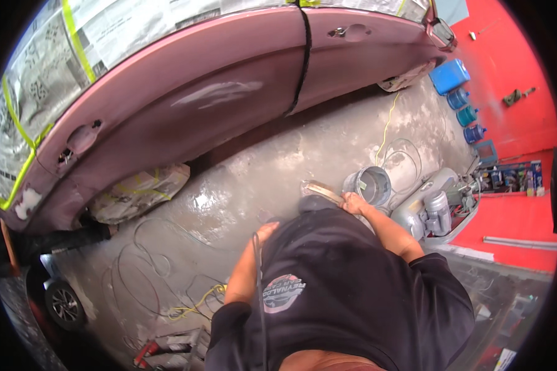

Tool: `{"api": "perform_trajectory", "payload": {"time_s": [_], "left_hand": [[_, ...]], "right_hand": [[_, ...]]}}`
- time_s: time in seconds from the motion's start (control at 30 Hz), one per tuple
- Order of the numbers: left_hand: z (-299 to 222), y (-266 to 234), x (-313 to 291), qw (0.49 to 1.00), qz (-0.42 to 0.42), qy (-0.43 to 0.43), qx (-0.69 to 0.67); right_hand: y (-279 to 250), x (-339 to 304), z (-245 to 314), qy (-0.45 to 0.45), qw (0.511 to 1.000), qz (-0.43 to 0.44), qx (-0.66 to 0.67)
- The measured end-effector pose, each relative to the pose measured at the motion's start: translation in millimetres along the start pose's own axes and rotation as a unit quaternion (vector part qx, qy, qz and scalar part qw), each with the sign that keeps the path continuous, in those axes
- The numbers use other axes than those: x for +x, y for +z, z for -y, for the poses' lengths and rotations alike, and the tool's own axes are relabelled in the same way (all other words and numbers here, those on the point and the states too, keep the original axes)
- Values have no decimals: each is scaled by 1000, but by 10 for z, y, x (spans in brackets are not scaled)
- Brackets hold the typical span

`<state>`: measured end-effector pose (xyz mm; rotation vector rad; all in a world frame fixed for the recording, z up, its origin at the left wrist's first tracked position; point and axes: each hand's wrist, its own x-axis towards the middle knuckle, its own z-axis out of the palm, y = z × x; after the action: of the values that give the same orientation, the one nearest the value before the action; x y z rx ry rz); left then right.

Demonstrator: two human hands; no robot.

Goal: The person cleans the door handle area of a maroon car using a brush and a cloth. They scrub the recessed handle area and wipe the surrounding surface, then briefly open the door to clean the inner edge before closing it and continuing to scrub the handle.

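Steadily, with tan block (pixel 323 191) in right hand (pixel 353 203)

Held by its right end in closed right fingers (undersides out of sight), just beyond the dark shirt (pixel 359 266) and just left of the grey bucket (pixel 380 179). As for left hand (pixel 266 232), seen only in part beside the shirt; cannot tell how far open, or whether holding anything.

To handle the block well, probably best to grip firmly but evenly, keep the face level and stay clear of the bucket's rim. Mind the dark cord (pixel 260 284) hanging down the shirt, and step wide of the looped hoses (pixel 136 260) on the floor (pixel 254 167).

Counted: 1 block; 1 bucket; 2 pinkish car doors (pixel 229 133) with 2 handle recesses (pixel 83 137); 2 covered wheels (pixel 142 193); 1 bare wheel (pixel 65 305), lower left; 1 side mirror (pixel 441 34); 3 round jugs (pixel 467 115) and 1 boxy blue container (pixel 450 77) in a row by the red wall (pixel 513 55); 1 grey machine (pixel 437 210), right of the bucket.
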<state>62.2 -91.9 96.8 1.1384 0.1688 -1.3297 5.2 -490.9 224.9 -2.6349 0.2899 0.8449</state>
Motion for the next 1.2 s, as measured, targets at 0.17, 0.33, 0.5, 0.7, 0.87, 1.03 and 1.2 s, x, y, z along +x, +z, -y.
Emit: {"api": "perform_trajectory", "payload": {"time_s": [0.17, 0.33, 0.5, 0.7, 0.87, 1.03, 1.2], "left_hand": [[-212, 21, -55, 995, -62, -18, 71], [531, -553, 241, 986, -104, -40, 122], [913, -945, -54, 967, -165, -86, 173], [695, -859, -258, 959, -226, -79, 149], [499, -708, -91, 967, -212, -60, 129], [148, -361, 79, 958, -220, -120, 137], [-104, 48, 30, 971, -193, -42, 133]], "right_hand": [[38, 69, -14, 17, 999, 38, 22], [44, 25, 7, 26, 999, 26, 33], [140, -1, -104, 36, 999, 6, 33], [23, -91, -155, 50, 997, 27, 61], [181, 52, -422, 43, 998, 16, 53], [152, 296, -608, 40, 997, 22, 61], [-14, 691, -857, 42, 994, 49, 90]]}}
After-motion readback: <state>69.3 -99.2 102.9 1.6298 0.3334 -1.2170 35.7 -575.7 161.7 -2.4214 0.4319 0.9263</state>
